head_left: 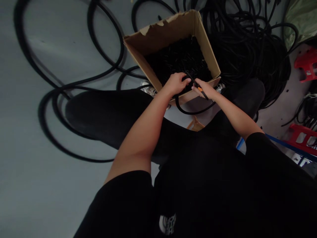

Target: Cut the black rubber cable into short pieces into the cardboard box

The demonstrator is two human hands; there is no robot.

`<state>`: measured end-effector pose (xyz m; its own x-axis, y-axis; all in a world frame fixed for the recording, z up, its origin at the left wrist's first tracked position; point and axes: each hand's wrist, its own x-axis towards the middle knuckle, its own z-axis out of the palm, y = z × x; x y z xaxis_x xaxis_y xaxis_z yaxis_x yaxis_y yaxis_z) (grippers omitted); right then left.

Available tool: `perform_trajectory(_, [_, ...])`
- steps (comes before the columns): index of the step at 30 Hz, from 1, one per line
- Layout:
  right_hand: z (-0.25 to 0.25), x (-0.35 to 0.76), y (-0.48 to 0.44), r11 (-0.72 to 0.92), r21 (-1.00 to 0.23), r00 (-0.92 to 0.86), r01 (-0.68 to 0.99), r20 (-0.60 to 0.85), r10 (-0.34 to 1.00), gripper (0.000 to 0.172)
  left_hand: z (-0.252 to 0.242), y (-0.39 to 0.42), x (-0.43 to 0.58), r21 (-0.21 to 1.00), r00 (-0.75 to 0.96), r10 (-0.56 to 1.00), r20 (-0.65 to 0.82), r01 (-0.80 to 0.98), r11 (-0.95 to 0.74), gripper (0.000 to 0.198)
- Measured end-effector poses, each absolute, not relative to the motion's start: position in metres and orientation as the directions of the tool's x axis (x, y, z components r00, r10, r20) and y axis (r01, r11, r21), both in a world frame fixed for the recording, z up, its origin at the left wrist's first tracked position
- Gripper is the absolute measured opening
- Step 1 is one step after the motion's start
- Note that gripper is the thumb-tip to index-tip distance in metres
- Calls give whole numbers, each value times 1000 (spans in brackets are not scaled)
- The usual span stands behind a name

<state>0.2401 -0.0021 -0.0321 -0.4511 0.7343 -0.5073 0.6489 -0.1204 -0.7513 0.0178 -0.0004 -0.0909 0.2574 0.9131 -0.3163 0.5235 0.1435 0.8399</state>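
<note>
My left hand [175, 83] is shut on a black rubber cable [190, 111] over the near edge of an open cardboard box [170, 36]. The cable runs between my hands and sags in a loop below the box. My right hand [205, 89] grips a small tool with an orange part [199, 89], likely cutters, though my fingers hide most of it. Both hands are just above the box's torn-edged near wall. Inside lies a heap of short black cable pieces [177, 59].
A large tangled heap of black cable [247, 56] lies right of the box, and loose loops [81, 74] cross the grey floor on the left. Red plastic stools [307, 64] stand at the right. My black-clad knees [104, 115] flank the box's near side.
</note>
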Motion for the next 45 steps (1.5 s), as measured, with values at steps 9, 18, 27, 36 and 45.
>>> perform_trajectory(9, [-26, 239, -5, -113, -751, -458, 650, -507, 730, 58, -83, -7, 22, 867, 141, 950, -279, 463, 186, 40])
perform_trajectory(18, [-45, 246, 0, -17, -741, -454, 671, -429, 781, 54, -72, -5, 24, 826, 143, 928, -343, 517, 225, 39])
perform_trajectory(27, [-55, 245, -3, -5, -690, -438, 724, -466, 769, 55, -69, -6, 26, 776, 143, 893, -426, 566, 280, 33])
perform_trajectory(36, [-52, 247, -1, -42, -693, -424, 720, -487, 764, 51, -82, -6, 25, 797, 119, 899, -422, 522, 305, 28])
perform_trajectory(45, [-83, 258, -4, -217, -764, -454, 607, -558, 694, 44, -93, -2, 19, 789, 86, 909, -407, 535, 303, 36])
